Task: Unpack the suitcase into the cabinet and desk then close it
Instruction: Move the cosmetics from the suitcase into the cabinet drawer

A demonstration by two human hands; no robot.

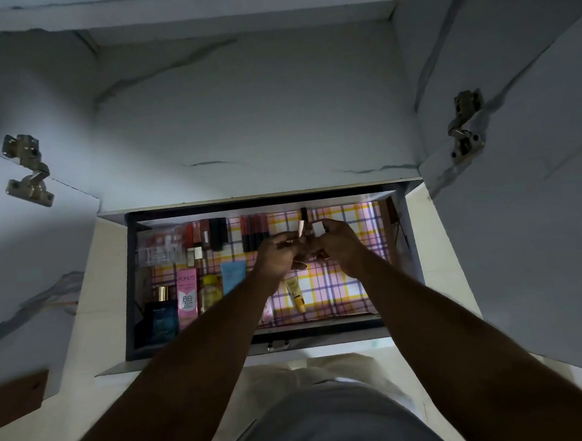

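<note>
your left hand (278, 255) pinched a slim gold tube (300, 229), your right hand (335, 245) a small white box (319, 227); you did best setting each beside the lipsticks (254, 231) in the drawer (357, 332).

Left hand (278, 255) and right hand (335, 248) overlap above the drawer (130, 288); what each grips is too small and dim to name, beyond a slim gold tube (300, 229) and a pale block (319, 228). Forearms cover the near middle of the checked liner (341, 292) and part of a pink item (267, 311). Clear boxes (158, 249) at far left blurred, contents unreadable. Dark blue box (161, 322) label illegible. Yellow tube (295, 293) print too fine. Both cabinet doors (537, 205) cut by the picture's edges.
</note>
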